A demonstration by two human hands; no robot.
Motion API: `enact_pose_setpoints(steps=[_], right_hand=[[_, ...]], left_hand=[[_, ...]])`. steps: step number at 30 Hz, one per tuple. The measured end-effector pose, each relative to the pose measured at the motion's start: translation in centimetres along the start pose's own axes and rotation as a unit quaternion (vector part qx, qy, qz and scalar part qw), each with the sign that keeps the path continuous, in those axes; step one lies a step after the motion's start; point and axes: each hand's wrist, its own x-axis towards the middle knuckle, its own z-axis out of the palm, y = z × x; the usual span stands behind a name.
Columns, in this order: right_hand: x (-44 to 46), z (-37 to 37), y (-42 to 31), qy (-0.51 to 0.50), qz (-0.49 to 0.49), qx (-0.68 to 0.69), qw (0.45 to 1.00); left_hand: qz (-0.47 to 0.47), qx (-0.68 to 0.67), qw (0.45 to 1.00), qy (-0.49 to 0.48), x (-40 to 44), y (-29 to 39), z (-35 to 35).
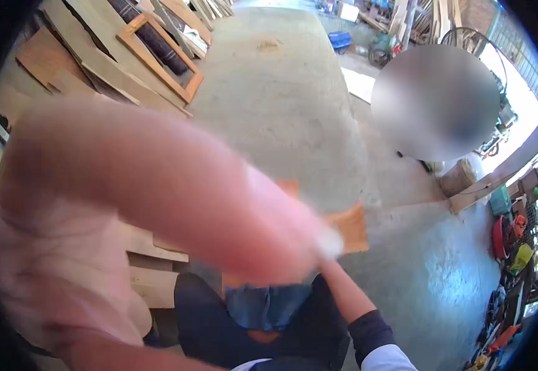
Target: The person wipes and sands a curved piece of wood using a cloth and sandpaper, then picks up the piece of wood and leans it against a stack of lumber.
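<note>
My left hand (pixel 176 191) is very close to the camera and blurred, covering much of the left and middle. One long finger stretches out to the right, and the creased palm shows at the far left. Nothing visible lies in it. My right forearm (pixel 346 294), with a dark and white sleeve, reaches up from the bottom right. The right hand itself is hidden behind the left finger. Beside that finger's tip an orange-brown wooden piece (pixel 350 227) shows in part; I cannot tell whether my right hand touches it. Blue cloth (pixel 269 306) lies between my dark-clothed legs.
Boards (pixel 95 55) and a wooden frame (pixel 160 59) lie along the left. Concrete floor (pixel 275 93) stretches ahead. At upper right a person is blurred out, near a log stump (pixel 460 178). A red basin (pixel 499 237) and clutter line the right side.
</note>
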Motion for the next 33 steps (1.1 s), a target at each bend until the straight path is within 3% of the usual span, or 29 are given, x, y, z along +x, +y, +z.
enact_pose_setpoints(steps=[11, 21, 24, 27, 31, 33], right_hand=[[-2.3, 0.4, -2.0, -0.052, 0.055, 0.035, 0.997], [-6.0, -0.8, -4.4, -0.093, 0.018, -0.069, 0.993], [-4.6, -0.5, -3.0, -0.144, 0.035, -0.045, 0.988], [-1.1, -0.8, -3.0, -0.260, 0.135, -0.015, 0.956], [-1.2, 0.7, -5.0, -0.175, 0.139, -0.157, 0.962], [-3.4, 2.0, -5.6, -0.147, 0.151, -0.155, 0.965]], left_hand=[[-0.042, 0.034, 0.995, 0.082, -2.0, -1.2, -8.3], [-0.052, 0.048, 0.992, 0.105, -2.0, -2.1, -11.0], [-0.052, 0.048, 0.993, 0.099, -1.8, -2.6, -11.0], [-0.046, 0.048, 0.993, 0.097, -2.6, -1.5, -10.3], [-0.021, 0.025, 0.996, 0.083, -2.2, -0.2, -8.9], [0.012, 0.001, 0.997, 0.080, -2.1, 1.2, -7.7]])
